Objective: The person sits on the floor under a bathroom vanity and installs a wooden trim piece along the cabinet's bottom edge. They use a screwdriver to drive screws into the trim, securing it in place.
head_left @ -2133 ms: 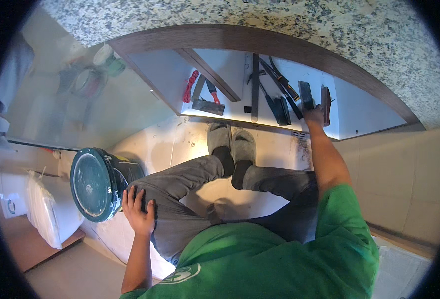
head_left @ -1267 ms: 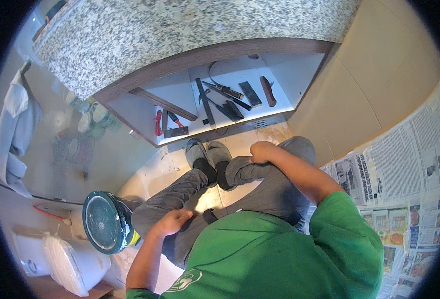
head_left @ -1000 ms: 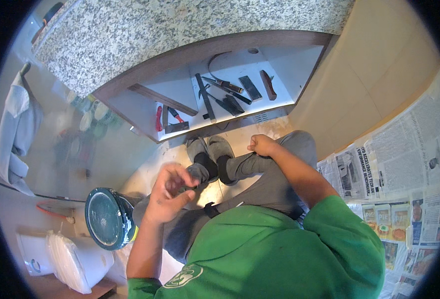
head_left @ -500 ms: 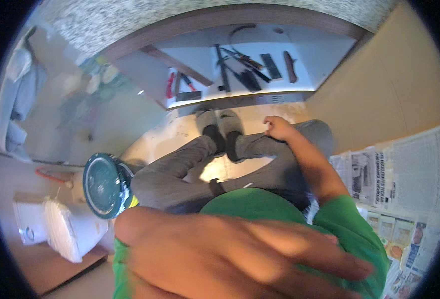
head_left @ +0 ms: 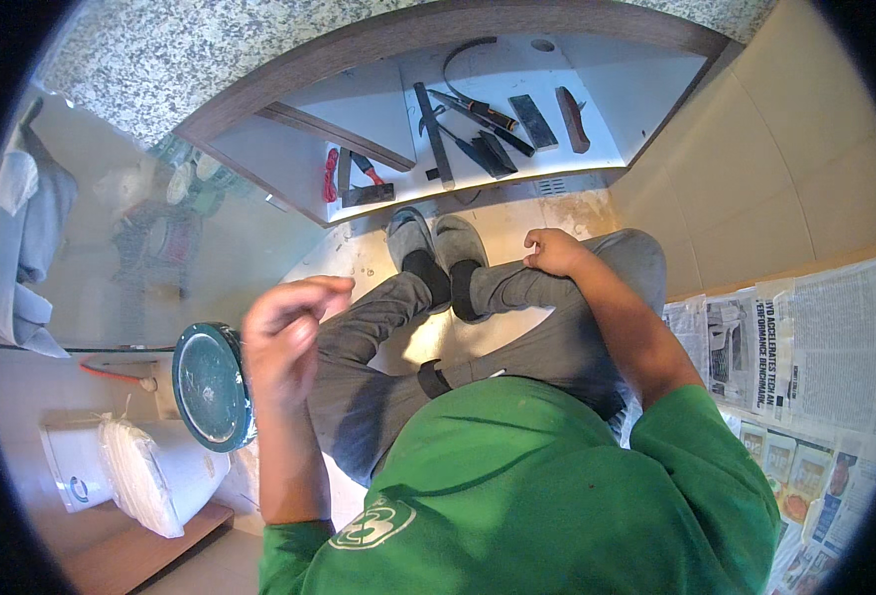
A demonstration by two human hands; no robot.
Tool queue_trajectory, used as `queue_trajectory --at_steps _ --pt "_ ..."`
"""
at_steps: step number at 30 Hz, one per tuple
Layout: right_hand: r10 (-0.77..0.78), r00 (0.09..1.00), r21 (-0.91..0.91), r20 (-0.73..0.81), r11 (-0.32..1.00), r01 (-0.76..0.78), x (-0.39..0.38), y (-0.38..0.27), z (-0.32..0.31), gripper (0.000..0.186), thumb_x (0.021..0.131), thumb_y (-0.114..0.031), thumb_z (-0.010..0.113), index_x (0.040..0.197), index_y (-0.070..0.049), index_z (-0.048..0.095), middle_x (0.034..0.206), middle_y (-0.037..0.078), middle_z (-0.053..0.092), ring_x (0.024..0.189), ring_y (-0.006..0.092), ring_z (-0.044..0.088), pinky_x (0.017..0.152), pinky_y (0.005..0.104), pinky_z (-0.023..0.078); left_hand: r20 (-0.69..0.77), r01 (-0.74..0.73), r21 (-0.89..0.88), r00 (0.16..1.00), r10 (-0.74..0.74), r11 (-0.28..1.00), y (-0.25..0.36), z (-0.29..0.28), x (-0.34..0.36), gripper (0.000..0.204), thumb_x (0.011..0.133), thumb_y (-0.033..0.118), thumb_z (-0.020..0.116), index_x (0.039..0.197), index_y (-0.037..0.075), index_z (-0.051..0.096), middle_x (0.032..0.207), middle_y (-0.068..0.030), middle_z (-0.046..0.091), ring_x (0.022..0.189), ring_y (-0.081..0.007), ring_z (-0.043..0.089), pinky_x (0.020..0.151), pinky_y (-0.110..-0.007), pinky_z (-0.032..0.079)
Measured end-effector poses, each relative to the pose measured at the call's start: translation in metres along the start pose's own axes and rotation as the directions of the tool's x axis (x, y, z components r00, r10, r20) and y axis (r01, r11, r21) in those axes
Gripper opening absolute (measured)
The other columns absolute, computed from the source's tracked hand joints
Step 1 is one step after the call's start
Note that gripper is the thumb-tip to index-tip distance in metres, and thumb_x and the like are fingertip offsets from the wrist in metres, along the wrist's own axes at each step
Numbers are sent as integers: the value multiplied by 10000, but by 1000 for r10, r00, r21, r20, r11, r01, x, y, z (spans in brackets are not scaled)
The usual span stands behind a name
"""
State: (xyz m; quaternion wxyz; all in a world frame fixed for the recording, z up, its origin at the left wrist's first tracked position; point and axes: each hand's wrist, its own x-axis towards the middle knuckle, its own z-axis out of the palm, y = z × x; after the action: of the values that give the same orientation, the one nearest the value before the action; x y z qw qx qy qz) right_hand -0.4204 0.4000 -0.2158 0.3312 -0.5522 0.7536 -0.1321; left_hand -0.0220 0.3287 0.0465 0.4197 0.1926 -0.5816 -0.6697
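I sit on the floor with my legs stretched toward an open low cabinet (head_left: pixel 597 164). My left hand (head_left: pixel 287 332) is raised in front of me over my left thigh, fingers curled together, with nothing visible in it. My right hand (head_left: pixel 554 251) rests as a loose fist on my right knee. Beyond my grey shoes (head_left: pixel 436 241), several tools lie on the white cabinet floor: red-handled pliers (head_left: pixel 332 175), a long dark bar (head_left: pixel 434 136), a screwdriver (head_left: pixel 482 106) and a brown-handled tool (head_left: pixel 572 105).
A round dark-green tin (head_left: pixel 211 387) stands by my left leg, next to a white bucket (head_left: pixel 81 466) with a plastic bag. A glass panel (head_left: pixel 150 248) closes the left side. Newspaper sheets (head_left: pixel 805 342) cover the floor on the right. A speckled stone counter (head_left: pixel 210 50) tops the cabinet.
My right hand has come back from the tools in the cabinet and rests on my knee. My left hand rose off my thigh, came close to the camera, and has dropped partway down.
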Motion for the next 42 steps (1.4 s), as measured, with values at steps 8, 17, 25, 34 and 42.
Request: queue_trajectory --at_steps 8,17,25,34,42 --pt "-58 998 -17 -34 998 58 6 -3 6 401 788 -291 827 1088 -48 719 1039 218 730 995 392 700 880 443 549 -455 323 -25 839 -298 946 -169 -128 -51 190 1024 219 607 990 42 668 1039 -113 751 988 -168 677 927 -324 500" --pt "-23 1000 26 -11 999 24 3 -12 2 347 825 -249 806 1062 -17 703 858 169 708 805 307 696 758 403 546 -360 503 50 815 -454 863 -213 -144 -24 248 1038 334 595 1000 97 656 1034 -76 745 886 -167 644 855 -315 489" --pt "-20 947 -40 -321 999 8 -45 -24 -70 385 900 -229 760 1187 14 678 1171 213 702 1075 325 696 947 399 536 -548 582 28 689 -474 813 -256 -204 35 286 1043 330 580 1131 76 678 1077 -57 747 995 -182 683 866 -331 496" --pt "-110 899 -565 -425 808 -168 -94 -34 -80 341 930 -304 715 1121 -21 713 1166 171 717 1116 366 657 1039 467 457 -577 539 -28 679 -454 842 -321 -251 81 700 1038 250 554 1638 104 224 1663 -94 324 1374 -256 490 1047 -447 440" --pt "37 923 -491 -383 838 -237 -76 -56 -82 310 911 -372 716 1017 -82 740 1096 120 737 1139 340 636 1038 479 434 -393 518 -156 749 -534 841 -310 -257 82 802 1007 256 593 1663 124 152 1731 -60 184 1530 -243 283 1157 -472 339"
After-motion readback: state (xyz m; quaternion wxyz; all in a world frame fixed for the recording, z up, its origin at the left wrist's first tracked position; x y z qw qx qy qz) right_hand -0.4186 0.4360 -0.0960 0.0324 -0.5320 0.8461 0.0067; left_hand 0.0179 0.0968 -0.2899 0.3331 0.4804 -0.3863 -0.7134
